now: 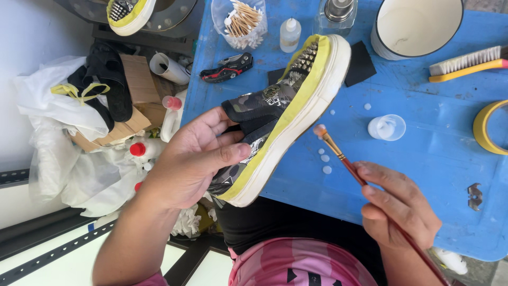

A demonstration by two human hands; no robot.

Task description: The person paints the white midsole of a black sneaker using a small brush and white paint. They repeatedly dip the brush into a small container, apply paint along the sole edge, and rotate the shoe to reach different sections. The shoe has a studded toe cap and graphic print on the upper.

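My left hand [193, 159] grips a camouflage sneaker [283, 108] with metal studs at the toe, a white sole and yellow masking tape along the sole's upper edge. The shoe is tilted on its side over the blue table [423, 159], toe pointing away from me. My right hand [399, 204] holds a thin brown paintbrush [338, 153]. Its pale tip hovers just right of the white sole, close to it but not touching.
On the table: a small clear cup of white liquid [387, 127], several white drops [324, 159], a cup of cotton swabs [241, 21], a small white bottle [290, 34], a utility knife [227, 68], a white enamel pot [418, 26], a scrub brush [465, 63], a yellow tape roll [489, 127]. Bags, bottles and sandals lie at left.
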